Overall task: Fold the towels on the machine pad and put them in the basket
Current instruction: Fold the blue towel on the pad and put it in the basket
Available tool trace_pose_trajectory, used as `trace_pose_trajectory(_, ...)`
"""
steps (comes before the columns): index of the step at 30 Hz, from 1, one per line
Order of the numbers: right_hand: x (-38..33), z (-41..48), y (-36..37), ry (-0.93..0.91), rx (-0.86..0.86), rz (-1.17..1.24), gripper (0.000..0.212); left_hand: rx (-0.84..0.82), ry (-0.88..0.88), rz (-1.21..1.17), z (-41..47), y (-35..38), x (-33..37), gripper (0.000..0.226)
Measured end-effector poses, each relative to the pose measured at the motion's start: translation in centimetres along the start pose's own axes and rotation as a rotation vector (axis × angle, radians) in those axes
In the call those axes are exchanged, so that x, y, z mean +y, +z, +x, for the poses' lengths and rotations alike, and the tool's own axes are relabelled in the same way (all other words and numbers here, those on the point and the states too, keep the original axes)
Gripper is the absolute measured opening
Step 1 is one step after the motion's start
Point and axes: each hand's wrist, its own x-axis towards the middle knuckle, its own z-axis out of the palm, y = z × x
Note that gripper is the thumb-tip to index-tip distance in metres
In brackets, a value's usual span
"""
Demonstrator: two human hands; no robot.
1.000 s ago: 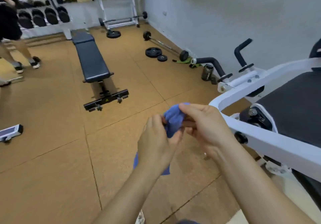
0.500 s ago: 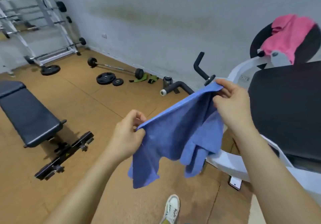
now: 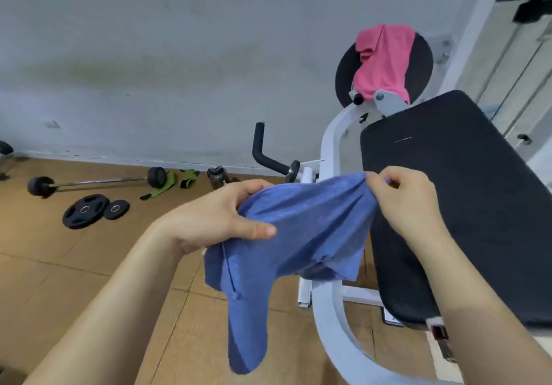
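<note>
I hold a blue towel (image 3: 301, 235) in the air between both hands, just left of the black machine pad (image 3: 460, 199). My left hand (image 3: 218, 217) grips its left edge with the thumb on top. My right hand (image 3: 406, 202) pinches the upper right corner over the pad's edge. The cloth sags between the hands, and one end hangs down towards the floor. A pink towel (image 3: 382, 58) is draped over the round black roller pad (image 3: 421, 64) at the far end of the machine. No basket is in view.
The machine's white frame (image 3: 328, 301) curves below the pad. A black handle (image 3: 263, 151) sticks up left of it. On the wooden floor by the wall lie a barbell (image 3: 95, 180), two weight plates (image 3: 86, 210), green straps (image 3: 167, 182) and a dark bottle (image 3: 218, 177).
My view swung right and up towards the machine. The towel went from bunched between my hands to spread out, and my hands now sit closer together with the cloth sagging.
</note>
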Motion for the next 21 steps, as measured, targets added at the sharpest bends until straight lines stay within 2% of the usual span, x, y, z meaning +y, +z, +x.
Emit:
trace_pose_trajectory(1, 0.5, 0.8, -0.8, 0.002, 0.021, 0.002, 0.039, -0.082, 0.0, 0.026, 1.3, -1.3, 0.3, 0.045)
trace_pose_trajectory(3, 1.3, 2.2, -2.2, 0.017, 0.04, 0.023, 0.036, -0.111, -0.006, 0.084, 4.3, -3.6, 0.9, 0.046)
trace_pose_trajectory(6, 2.4, 4.1, -3.3, 0.119, 0.014, 0.125, 0.043, -0.005, -0.001, 0.362, 11.9, -6.1, 0.1, 0.033)
trace_pose_trajectory(9, 3.7, 6.0, -3.0, 0.231, 0.023, 0.158, 0.05, 0.059, 0.119, 0.61, 20.4, -6.8, -1.3, 0.03)
trace_pose_trajectory(11, 5.2, 7.1, -3.2, 0.277, 0.041, 0.033, 0.051, 0.088, 0.186, 0.552, 25.6, -6.6, -1.8, 0.036)
trace_pose_trajectory(13, 6.2, 8.3, -3.9, 0.331, -0.02, -0.081, 0.051, 0.149, 0.213, 0.288, 30.0, -6.7, -1.2, 0.043)
trace_pose_trajectory(15, 6.8, 9.3, -4.7, 0.405, -0.071, -0.08, 0.05, 0.224, 0.242, 0.11, 34.1, -6.8, -0.3, 0.04)
trace_pose_trajectory(18, 7.9, 10.4, -5.7, 0.506, 0.015, -0.011, 0.05, 0.247, 0.371, 0.255, 40.5, -6.2, 1.9, 0.025)
trace_pose_trajectory(21, 8.9, 11.3, -5.9, 0.616, -0.049, -0.094, 0.047, 0.266, 0.549, 0.577, 45.8, -5.1, 3.5, 0.022)
